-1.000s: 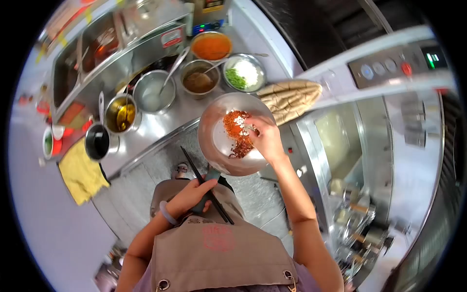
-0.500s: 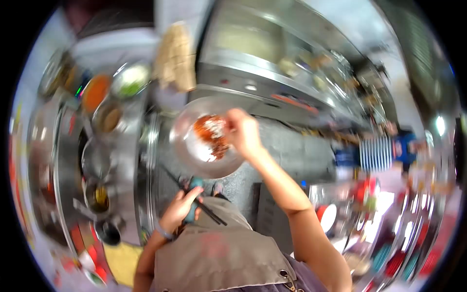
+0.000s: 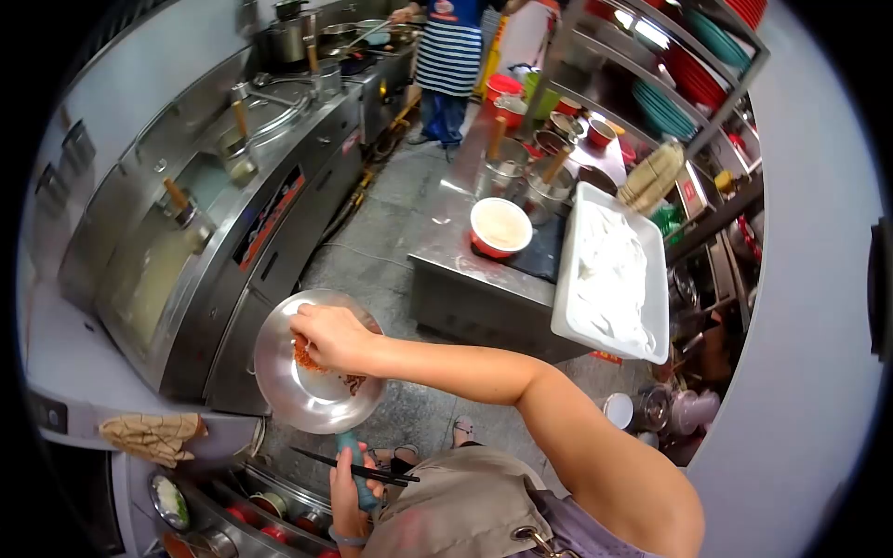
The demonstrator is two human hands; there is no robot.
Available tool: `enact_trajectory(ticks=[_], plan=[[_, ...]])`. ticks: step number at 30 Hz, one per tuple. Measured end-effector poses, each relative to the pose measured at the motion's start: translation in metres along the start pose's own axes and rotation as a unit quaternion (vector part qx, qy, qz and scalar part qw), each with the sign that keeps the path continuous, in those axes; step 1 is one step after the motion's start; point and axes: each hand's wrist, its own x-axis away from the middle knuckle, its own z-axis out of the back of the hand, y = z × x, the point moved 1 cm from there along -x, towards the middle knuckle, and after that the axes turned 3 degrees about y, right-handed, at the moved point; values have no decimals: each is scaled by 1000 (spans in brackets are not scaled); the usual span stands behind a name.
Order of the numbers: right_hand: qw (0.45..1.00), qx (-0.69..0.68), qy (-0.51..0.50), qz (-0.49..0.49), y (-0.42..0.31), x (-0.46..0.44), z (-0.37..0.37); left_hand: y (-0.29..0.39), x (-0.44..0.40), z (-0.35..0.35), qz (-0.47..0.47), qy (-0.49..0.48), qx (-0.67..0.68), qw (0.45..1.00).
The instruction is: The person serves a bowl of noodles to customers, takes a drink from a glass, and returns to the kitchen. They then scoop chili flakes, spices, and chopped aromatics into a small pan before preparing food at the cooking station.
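A shiny metal pan [image 3: 316, 409] hangs in front of me above the floor. My left hand [image 3: 344, 484] is closed around its teal handle [image 3: 349, 451] and also keeps a pair of black chopsticks [image 3: 381, 475] across it. Inside the pan lie orange-red seasoning [image 3: 304, 356] and some dark red flakes [image 3: 354, 383]. Over the pan is my right hand [image 3: 335, 338], fingers curled together just above the seasoning. Its fingertips are hidden, so I cannot tell what is in them.
A steel counter [image 3: 446, 251] holds a red-and-white bowl [image 3: 500, 227] and a white tub [image 3: 609, 279] of pale contents. On the left runs a steel cooking station [image 3: 251, 251]. Farther off stands a person in a striped apron [image 3: 448, 56]. A brown cloth [image 3: 153, 437] hangs lower left.
My view has swung right, bringing the counter and white tub close. Both hands stay with the pan. The white grains seen earlier in the pan are no longer visible, with my right hand covering that area.
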Motion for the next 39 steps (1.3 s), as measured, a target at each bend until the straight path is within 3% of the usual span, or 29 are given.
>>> enact_trajectory(ticks=[1, 3, 5, 6, 7, 9, 11, 13, 17, 20, 28, 29, 32, 39], plan=[[994, -90, 0, -55, 7, 5, 8, -1, -1, -11, 3, -2, -10, 1000], [997, -39, -16, -58, 25, 25, 30, -8, -2, -39, 34, -37, 10, 999], [979, 166, 114, 38, 35, 47, 55, -13, 0, -57, 32, -41, -21, 998], [982, 80, 170, 14, 29, 55, 76, -16, -3, -67, 47, -38, -40, 997], [980, 83, 178, 14, 30, 60, 90, -18, -5, -76, 61, -35, -55, 996], [979, -96, 164, -69, 35, 73, 108, -23, -7, -90, 54, -49, -77, 994], [988, 75, 14, -133, 52, 91, 122, -24, -12, -105, 90, -94, -81, 988], [980, 100, 137, -103, 60, 110, 140, -22, -20, -113, 108, -99, -76, 986], [971, -31, 201, -123, 71, 143, 178, -13, -35, -136, 127, -149, -138, 971], [945, -97, 234, -205, 71, 161, 205, -3, -45, -153, 160, -162, -154, 961], [846, -182, 370, -337, 123, 179, 201, 42, -101, -157, 166, -170, -145, 961], [847, -180, 370, -337, 132, 175, 196, 50, -109, -156, 167, -171, -144, 960], [769, -286, 467, -329, 157, 159, 179, 80, -137, -153, 149, -159, -171, 961], [718, -344, 521, -308, 217, 63, 130, 153, -239, -178, 144, -131, -211, 958]])
